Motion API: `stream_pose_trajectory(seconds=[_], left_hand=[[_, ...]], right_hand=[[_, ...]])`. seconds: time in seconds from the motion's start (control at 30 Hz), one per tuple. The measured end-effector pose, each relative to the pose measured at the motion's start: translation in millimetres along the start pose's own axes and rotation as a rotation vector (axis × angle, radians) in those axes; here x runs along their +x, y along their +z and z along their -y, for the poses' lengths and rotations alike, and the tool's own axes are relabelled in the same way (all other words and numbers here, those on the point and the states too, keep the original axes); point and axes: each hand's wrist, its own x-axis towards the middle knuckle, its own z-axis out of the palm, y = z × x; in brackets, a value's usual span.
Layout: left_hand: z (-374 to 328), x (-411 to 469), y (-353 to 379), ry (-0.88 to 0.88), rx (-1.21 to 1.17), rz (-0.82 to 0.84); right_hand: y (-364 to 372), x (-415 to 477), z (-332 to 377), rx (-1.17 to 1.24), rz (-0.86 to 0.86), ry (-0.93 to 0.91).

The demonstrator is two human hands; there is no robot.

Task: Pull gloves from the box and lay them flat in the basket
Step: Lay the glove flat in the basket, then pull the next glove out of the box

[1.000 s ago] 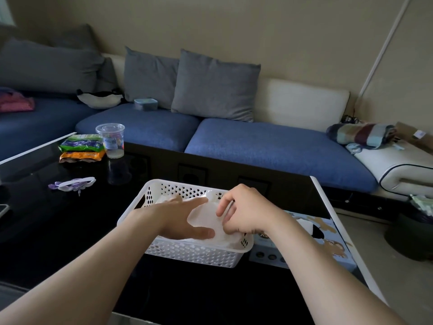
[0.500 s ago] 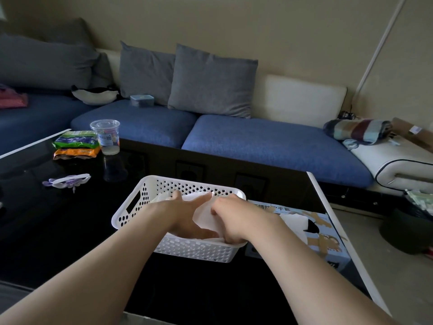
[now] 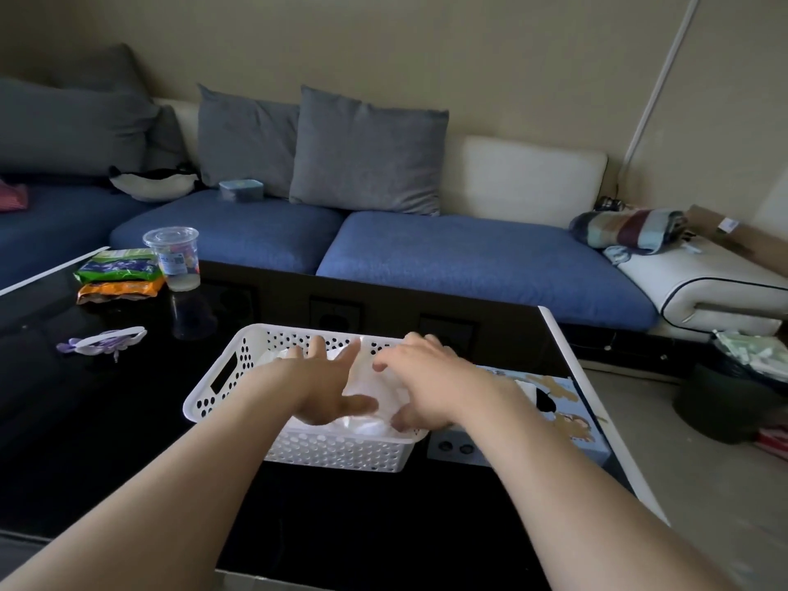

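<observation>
Though it takes no part in the work, sofa (image 3: 469, 258): blue seat cushions and grey pillows run behind everything, well apart from the hands.
Tabletop (image 3: 106, 420): black and glossy; it carries the basket and the box side by side near its right edge, probably so each glove travels only a short way.
Basket (image 3: 221, 403): white perforated plastic, set squarely in front of the person, open top up. Both hands reach down into it.
Glove box (image 3: 567, 415): blue carton with a cartoon print, lying flat just beside the basket's right wall, its opening facing up and nearest the right hand.
Left hand (image 3: 324, 386): palm down inside the basket, grip slack, fingers straight and fanned, thumb stretched toward the other hand. It holds nothing and presses the glove flat, seemingly to anchor one side.
Right hand (image 3: 426, 381): over the basket's right half, fingers arched with their tips on the glove, thumb low near the front wall. I see nothing pinched; it looks to be spreading the film outward.
Gloves (image 3: 369, 390): thin translucent white plastic, lying in the basket beneath and between the two hands, still a little rumpled at the front. Smoothing seems nearly done.
Snack packets (image 3: 119, 270): green on orange, stacked at the far left.
Plastic cup (image 3: 172, 258): clear, lidded, just beside the packets.
</observation>
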Motion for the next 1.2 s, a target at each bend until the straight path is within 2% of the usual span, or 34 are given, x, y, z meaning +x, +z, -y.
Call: stream_pose_trajectory(seconds=[0.1,0.2,0.27,0.33,0.47,0.6,0.8,0.9,1.0,1.2], left_hand=[[-11,-8,-10,0.019,-0.077,-0.098],[-29,-9,-10,0.079,-0.093,-0.321],[-43,-7,-8,0.151,-0.139,-0.408],[-56,-4,-6,0.232,-0.153,-0.428],[-82,1,-5,0.389,-0.135,-0.393],[-99,9,0,0.485,-0.108,-0.348],[-111,17,7,0.508,-0.055,-0.234],[-111,22,9,0.505,-0.039,-0.188],[-111,24,11,0.505,-0.034,-0.182],[-111,23,12,0.528,-0.034,-0.211]], right_hand=[[-8,-15,-21,0.224,-0.134,0.017],[-12,-28,-41,0.198,-0.315,0.131],[-11,-35,-55,0.171,-0.303,0.253],[-8,-41,-69,0.142,-0.258,0.333],[2,-54,-95,0.136,-0.194,0.384],[13,-52,-115,0.188,-0.243,0.363],[17,-54,-130,0.298,-0.336,0.279],[19,-51,-132,0.344,-0.383,0.321],[19,-49,-132,0.409,-0.461,0.374],[9,-52,-126,0.705,-0.662,0.365]])
